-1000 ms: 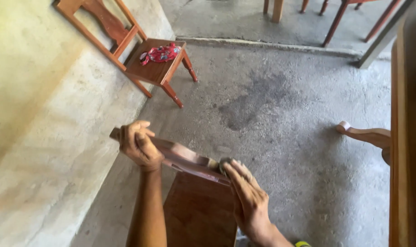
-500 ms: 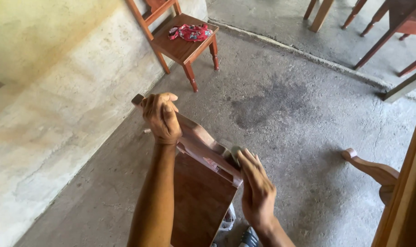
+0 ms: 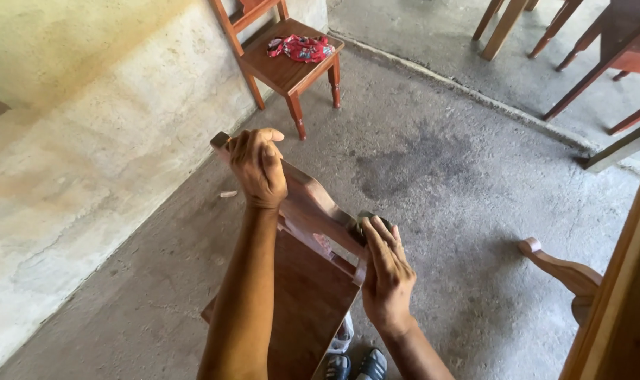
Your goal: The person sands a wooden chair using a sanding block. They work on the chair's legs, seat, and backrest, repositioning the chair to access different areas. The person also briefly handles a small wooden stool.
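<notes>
Left hand (image 3: 258, 167) clamped round the wooden chair's (image 3: 307, 295) top rail, right hand (image 3: 384, 271) lying flat, fingers stretched, on a dark pad (image 3: 363, 219).

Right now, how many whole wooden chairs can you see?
2: the chair in hand and the chair by the wall bearing a red cloth. Furniture legs top right may belong to more.

Chair (image 3: 313, 295): reddish-brown wood, smooth, semi-gloss varnish.
Floor (image 3: 439, 183): grey concrete, rough, matt, stained.
Wall (image 3: 87, 127): plaster, rough, blotchy.
Cloth (image 3: 300, 48): red patterned fabric.
</notes>
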